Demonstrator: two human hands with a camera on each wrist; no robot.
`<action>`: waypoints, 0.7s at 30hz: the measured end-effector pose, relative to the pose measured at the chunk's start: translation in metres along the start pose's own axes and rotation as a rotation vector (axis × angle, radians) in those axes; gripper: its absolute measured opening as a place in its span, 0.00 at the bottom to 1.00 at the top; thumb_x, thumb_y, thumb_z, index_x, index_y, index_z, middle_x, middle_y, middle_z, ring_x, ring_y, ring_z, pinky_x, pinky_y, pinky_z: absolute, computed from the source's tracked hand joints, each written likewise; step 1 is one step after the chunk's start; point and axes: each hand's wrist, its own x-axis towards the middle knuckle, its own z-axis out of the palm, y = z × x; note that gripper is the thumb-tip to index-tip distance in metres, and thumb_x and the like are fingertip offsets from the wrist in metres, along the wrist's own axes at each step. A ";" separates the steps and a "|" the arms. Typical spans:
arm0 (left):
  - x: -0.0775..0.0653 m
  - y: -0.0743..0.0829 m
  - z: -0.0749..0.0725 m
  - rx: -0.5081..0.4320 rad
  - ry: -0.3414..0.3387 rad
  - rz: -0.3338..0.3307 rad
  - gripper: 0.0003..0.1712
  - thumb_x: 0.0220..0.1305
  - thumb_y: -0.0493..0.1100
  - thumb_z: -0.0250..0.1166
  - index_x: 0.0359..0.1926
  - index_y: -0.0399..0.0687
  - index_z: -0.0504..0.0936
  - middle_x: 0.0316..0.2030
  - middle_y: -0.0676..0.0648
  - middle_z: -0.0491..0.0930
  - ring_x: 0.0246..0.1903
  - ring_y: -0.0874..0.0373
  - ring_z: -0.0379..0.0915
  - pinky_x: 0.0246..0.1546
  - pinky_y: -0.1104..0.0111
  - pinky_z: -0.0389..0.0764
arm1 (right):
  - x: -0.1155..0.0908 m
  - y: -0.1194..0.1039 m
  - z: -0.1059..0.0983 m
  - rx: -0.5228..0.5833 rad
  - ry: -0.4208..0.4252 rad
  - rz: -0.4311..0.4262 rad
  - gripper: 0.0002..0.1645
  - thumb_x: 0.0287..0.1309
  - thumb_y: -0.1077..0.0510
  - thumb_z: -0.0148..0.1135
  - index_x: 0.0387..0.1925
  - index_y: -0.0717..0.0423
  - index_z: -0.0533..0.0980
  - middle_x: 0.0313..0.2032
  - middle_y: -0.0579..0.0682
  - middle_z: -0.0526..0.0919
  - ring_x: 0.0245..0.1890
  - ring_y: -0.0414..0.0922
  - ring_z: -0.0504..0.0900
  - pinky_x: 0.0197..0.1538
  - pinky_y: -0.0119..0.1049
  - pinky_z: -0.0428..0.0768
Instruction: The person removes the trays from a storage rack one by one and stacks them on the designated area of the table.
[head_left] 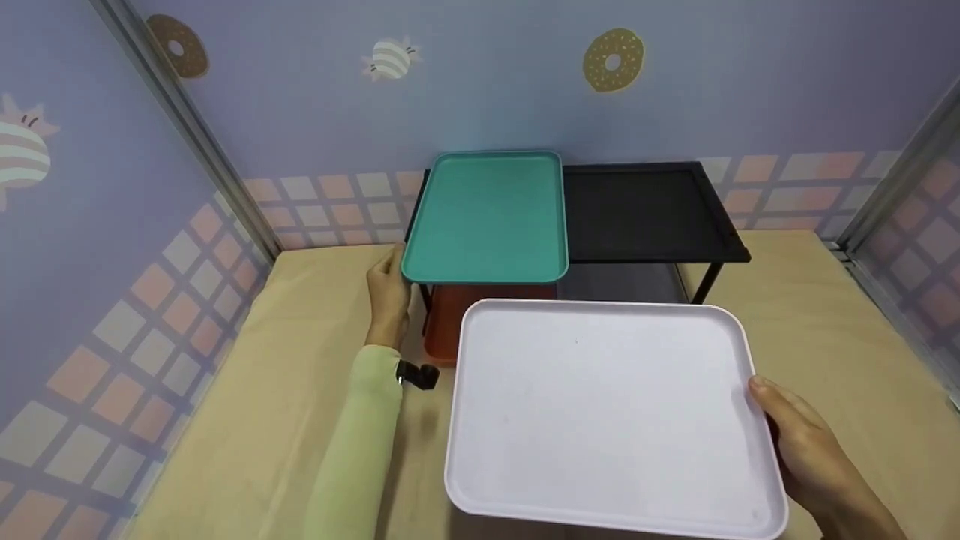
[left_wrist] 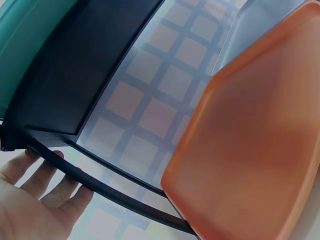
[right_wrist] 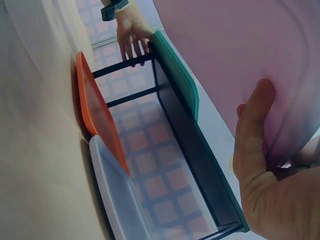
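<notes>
My right hand (head_left: pixel 806 442) grips the right rim of a white rectangular tray (head_left: pixel 615 412), thumb on the upper side; the tray is held up in front of a black rack (head_left: pixel 645 210). In the right wrist view the tray's surface (right_wrist: pixel 225 45) looks pinkish. My left hand (head_left: pixel 388 292) is at the rack's left front corner, beside the near left corner of a teal tray (head_left: pixel 491 217) lying on the rack's top. In the left wrist view its fairly straight fingers (left_wrist: pixel 62 192) touch the rack's black leg (left_wrist: pixel 115 197); the thumb is mostly hidden.
Below the rack's top lie an orange tray (head_left: pixel 442 330) on the left and a grey tray (head_left: pixel 622 281) beside it. A beige cloth (head_left: pixel 247 420) covers the table. Patterned walls (head_left: pixel 487 75) enclose the back and sides, with the rack close to the back one.
</notes>
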 end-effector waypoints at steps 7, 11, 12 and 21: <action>-0.003 -0.001 -0.001 0.006 -0.018 0.002 0.27 0.81 0.47 0.53 0.18 0.49 0.70 0.17 0.54 0.68 0.26 0.61 0.64 0.37 0.69 0.70 | 0.000 0.006 -0.002 -0.049 0.035 0.040 0.25 0.84 0.49 0.23 0.60 0.53 0.68 0.47 0.52 0.79 0.44 0.47 0.84 0.47 0.47 0.88; -0.003 -0.001 -0.001 0.010 -0.022 0.011 0.28 0.81 0.48 0.53 0.17 0.50 0.68 0.16 0.54 0.66 0.24 0.61 0.62 0.36 0.67 0.68 | 0.000 0.008 -0.003 -0.052 0.036 0.048 0.25 0.84 0.49 0.24 0.61 0.54 0.66 0.48 0.53 0.78 0.45 0.48 0.83 0.48 0.47 0.87; -0.003 -0.001 -0.001 0.009 -0.022 0.012 0.28 0.81 0.48 0.54 0.17 0.50 0.68 0.16 0.54 0.66 0.25 0.61 0.62 0.36 0.67 0.69 | 0.000 0.009 -0.003 -0.045 0.040 0.049 0.25 0.84 0.49 0.25 0.61 0.54 0.67 0.48 0.52 0.78 0.46 0.47 0.83 0.48 0.47 0.87; -0.001 0.000 -0.002 0.009 -0.012 -0.020 0.26 0.80 0.50 0.54 0.20 0.50 0.73 0.19 0.55 0.70 0.28 0.62 0.66 0.40 0.69 0.73 | 0.001 0.014 -0.005 -0.050 0.043 0.074 0.24 0.84 0.48 0.26 0.62 0.52 0.66 0.50 0.51 0.78 0.48 0.46 0.82 0.50 0.45 0.86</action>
